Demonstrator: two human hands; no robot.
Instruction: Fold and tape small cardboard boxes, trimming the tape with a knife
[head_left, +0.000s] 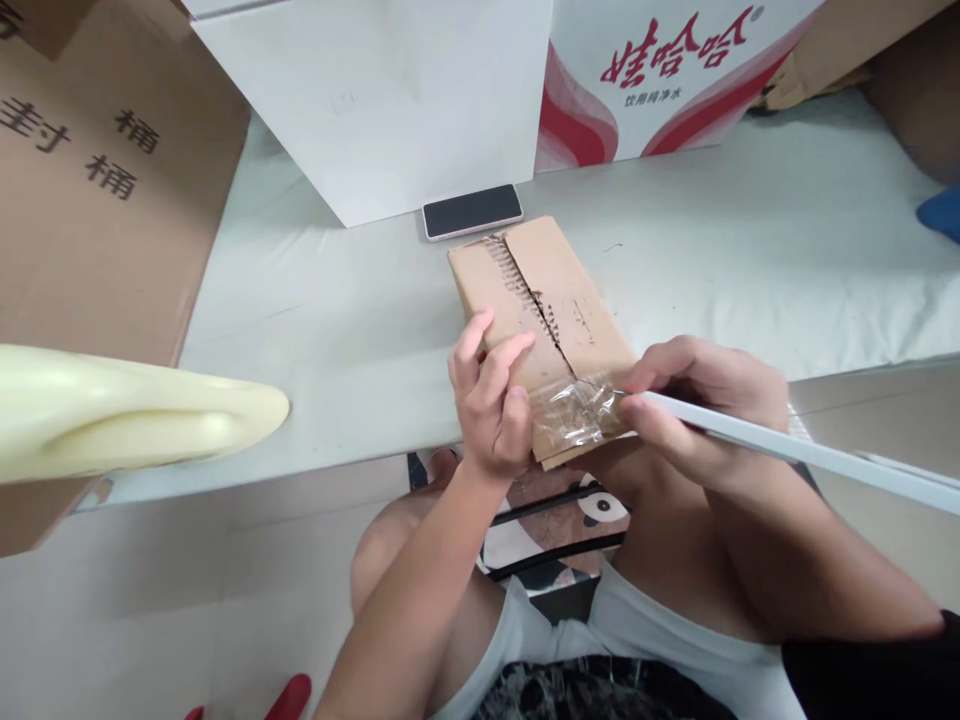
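Note:
A small brown cardboard box (577,290) lies at the front edge of the covered surface, its top seam torn and ragged. Crumpled clear tape (574,410) covers its near end. My left hand (491,400) grips the box's left side, fingers curled over the top. At the near right corner, my right hand (697,410) is closed, thumb and forefinger pinched at the tape's edge. A long, narrow white bar (795,450) runs from those fingertips to the right edge of the view; its kind is unclear.
A phone (472,212) lies behind the box, before a large white carton (420,100). A red-and-white carton (652,90) stands beside it. On the left are a big brown carton (112,200) and a pale yellow rounded object (142,410). A patterned stool (555,530) is between my legs.

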